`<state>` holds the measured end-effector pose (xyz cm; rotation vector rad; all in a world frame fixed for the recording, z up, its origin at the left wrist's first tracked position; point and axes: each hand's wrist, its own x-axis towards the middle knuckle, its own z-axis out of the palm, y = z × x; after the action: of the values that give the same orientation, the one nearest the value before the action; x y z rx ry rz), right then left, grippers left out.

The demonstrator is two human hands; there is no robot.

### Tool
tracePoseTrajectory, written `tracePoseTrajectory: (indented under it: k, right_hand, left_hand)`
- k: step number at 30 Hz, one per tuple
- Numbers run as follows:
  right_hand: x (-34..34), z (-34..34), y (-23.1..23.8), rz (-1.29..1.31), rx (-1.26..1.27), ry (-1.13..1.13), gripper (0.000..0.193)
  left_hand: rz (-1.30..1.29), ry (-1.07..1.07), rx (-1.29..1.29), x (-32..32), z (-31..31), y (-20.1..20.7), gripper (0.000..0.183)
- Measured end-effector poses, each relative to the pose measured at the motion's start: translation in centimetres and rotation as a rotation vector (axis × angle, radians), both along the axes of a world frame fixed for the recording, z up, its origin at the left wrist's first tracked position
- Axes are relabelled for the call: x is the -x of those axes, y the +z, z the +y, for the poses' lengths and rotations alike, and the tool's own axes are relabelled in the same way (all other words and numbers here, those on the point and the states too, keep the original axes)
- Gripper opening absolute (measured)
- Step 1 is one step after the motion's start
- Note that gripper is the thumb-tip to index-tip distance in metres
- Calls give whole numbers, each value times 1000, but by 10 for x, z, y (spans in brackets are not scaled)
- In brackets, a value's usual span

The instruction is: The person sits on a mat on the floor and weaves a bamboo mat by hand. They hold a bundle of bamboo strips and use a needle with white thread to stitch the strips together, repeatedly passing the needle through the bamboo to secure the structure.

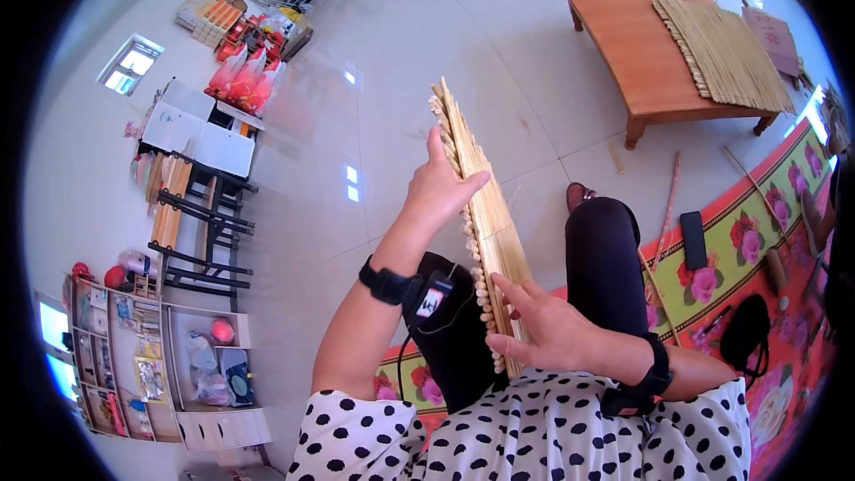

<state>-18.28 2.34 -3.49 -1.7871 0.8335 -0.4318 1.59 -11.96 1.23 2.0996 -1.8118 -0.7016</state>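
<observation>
A long, narrow mat of pale straw-coloured stalks [499, 223] slants from my lap up and away over the floor. Its cut stalk ends make a stepped row down the left side. Around its upper half is my left hand [441, 176], the thumb across the top and the forefinger stretched along the left edge; the other fingers are hidden. Nearer my body, my right hand [548, 328] rests on the lower part, forefinger and thumb spread apart toward the stalk ends. A wrist strap circles each forearm.
At the far right a low wooden table [614, 27] bears a stalk mat [726, 49]. A black phone [693, 240] and a dark pouch [746, 331] lie on the flowered floor cloth [726, 263]. Shelves [160, 347] and a dark rack [200, 232] line the left.
</observation>
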Motion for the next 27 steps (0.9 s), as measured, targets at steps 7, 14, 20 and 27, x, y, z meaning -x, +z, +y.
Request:
tracePoseTrajectory:
  k: [7, 14, 20, 27]
  right_hand:
    - [3, 24, 0, 49, 120, 3, 78]
    - [-3, 41, 4, -165, 141, 8, 41]
    - [-17, 59, 2, -175, 56, 243, 39]
    - [-54, 37, -4, -772, -665, -32, 81]
  left_hand:
    - [87, 104, 195, -46, -4, -27, 88]
    - [732, 391, 609, -110, 51, 4, 80]
    - [1048, 476, 1024, -123, 107, 28, 79]
    - [1440, 441, 1187, -62, 126, 28, 34]
